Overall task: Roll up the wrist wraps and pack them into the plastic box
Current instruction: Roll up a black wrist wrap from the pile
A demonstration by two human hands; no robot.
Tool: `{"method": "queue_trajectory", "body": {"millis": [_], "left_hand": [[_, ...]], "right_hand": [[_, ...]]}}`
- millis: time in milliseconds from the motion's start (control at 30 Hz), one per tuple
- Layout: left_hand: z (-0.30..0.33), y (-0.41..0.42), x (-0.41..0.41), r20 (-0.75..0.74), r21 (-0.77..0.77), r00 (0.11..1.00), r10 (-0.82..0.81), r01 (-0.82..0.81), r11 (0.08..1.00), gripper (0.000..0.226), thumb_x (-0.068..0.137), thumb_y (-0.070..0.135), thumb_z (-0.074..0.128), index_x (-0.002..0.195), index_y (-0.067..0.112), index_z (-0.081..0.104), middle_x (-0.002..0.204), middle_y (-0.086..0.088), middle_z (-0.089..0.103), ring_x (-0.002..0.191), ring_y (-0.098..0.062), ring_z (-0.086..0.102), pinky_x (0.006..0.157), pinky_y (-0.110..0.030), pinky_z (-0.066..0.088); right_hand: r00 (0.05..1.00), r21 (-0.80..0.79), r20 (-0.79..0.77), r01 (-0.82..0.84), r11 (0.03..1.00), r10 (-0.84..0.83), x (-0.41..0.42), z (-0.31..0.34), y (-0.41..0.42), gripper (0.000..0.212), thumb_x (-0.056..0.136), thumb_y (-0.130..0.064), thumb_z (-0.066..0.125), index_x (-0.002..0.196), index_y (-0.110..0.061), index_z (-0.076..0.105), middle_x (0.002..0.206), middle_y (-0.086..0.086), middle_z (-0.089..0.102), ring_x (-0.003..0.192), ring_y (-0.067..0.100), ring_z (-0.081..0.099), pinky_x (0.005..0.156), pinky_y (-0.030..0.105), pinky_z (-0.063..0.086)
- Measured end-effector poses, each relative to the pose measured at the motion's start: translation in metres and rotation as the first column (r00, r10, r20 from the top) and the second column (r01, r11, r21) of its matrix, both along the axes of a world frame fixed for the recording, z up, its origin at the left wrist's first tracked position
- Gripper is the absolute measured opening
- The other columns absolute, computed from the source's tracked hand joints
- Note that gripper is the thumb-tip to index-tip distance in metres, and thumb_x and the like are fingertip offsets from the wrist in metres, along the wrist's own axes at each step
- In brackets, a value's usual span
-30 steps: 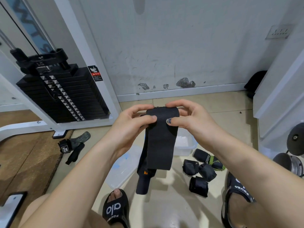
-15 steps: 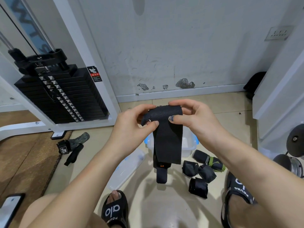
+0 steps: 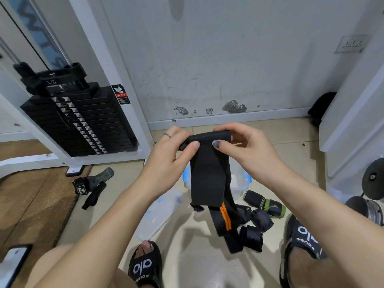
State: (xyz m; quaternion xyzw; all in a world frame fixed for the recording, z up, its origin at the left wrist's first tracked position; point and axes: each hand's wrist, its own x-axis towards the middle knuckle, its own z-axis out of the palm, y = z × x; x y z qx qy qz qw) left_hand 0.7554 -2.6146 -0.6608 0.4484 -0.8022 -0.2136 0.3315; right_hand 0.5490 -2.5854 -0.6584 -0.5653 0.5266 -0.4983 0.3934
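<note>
Head view: we find both hands, left hand (image 3: 166,161) and right hand (image 3: 247,150), pinching the top edge of the black wrist wrap (image 3: 209,173), held above the plastic box (image 3: 242,181) on the floor. Since a second ago more strap hangs free, baring orange stripes (rolling barely begun, we judge). Legible: "alo" on the slide sandal (image 3: 145,267).
</note>
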Motion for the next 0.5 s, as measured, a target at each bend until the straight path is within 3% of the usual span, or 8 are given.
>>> {"method": "queue_trajectory", "body": {"millis": [100,167,233,333,433,500], "left_hand": [[0.003,0.003,-0.005,-0.058,0.055,0.998,-0.001,0.004,0.998,0.027,0.107,0.026,0.052,0.084,0.011,0.052,0.084,0.004,0.045,0.079,-0.008,0.044,0.069,-0.016,0.033],[0.004,0.005,-0.007,-0.108,0.13,0.994,0.001,0.014,0.991,0.03,0.107,0.028,0.051,0.083,0.011,0.049,0.076,0.007,0.04,0.068,-0.007,0.037,0.062,-0.02,0.03],[0.006,0.007,-0.009,-0.188,0.218,0.982,0.007,0.035,0.975,0.03,0.107,0.031,0.051,0.08,0.018,0.05,0.07,0.011,0.039,0.064,-0.007,0.035,0.059,-0.022,0.03],[0.009,0.008,-0.012,-0.284,0.274,0.959,0.023,0.058,0.96,0.025,0.106,0.032,0.053,0.083,0.026,0.057,0.071,0.013,0.051,0.066,-0.006,0.048,0.069,-0.031,0.046],[0.008,0.007,-0.012,-0.348,0.318,0.936,0.059,0.058,0.946,0.017,0.104,0.034,0.058,0.097,0.02,0.063,0.079,0.002,0.063,0.079,-0.009,0.061,0.085,-0.045,0.059],[0.007,0.007,-0.012,-0.382,0.342,0.919,0.096,0.044,0.939,0.019,0.098,0.038,0.066,0.102,0.02,0.06,0.078,-0.006,0.06,0.078,-0.016,0.061,0.086,-0.057,0.058]], "right_hand": [[0.997,-0.01,-0.08,-0.004,1.0,0.004,-0.002,-0.002,-0.003,0.008,0.092,-0.025,0.075,0.1,-0.028,0.074,0.074,-0.007,0.054,0.07,0.011,0.05,0.072,0.029,0.044],[0.992,-0.017,-0.125,0.012,1.0,-0.014,-0.003,-0.002,-0.005,0.003,0.093,-0.027,0.073,0.095,-0.029,0.072,0.088,-0.003,0.053,0.076,0.006,0.052,0.074,0.019,0.042],[0.997,0.02,-0.071,-0.023,1.0,0.025,-0.002,0.0,-0.004,0.002,0.097,-0.022,0.069,0.095,-0.021,0.071,0.097,-0.002,0.062,0.083,-0.001,0.059,0.078,0.013,0.045],[0.976,0.111,0.185,-0.135,0.985,0.113,0.001,-0.001,-0.002,0.008,0.101,-0.014,0.062,0.103,-0.007,0.066,0.093,0.0,0.072,0.088,0.01,0.067,0.086,0.032,0.056],[0.955,0.119,0.28,-0.134,0.984,0.096,0.003,-0.001,-0.003,0.011,0.102,-0.012,0.06,0.107,-0.005,0.066,0.095,0.002,0.074,0.086,0.011,0.069,0.079,0.031,0.057],[0.952,0.111,0.294,-0.12,0.986,0.083,0.004,-0.002,-0.004,0.011,0.102,-0.012,0.06,0.107,-0.005,0.066,0.095,0.002,0.074,0.086,0.011,0.069,0.076,0.029,0.057]]}}
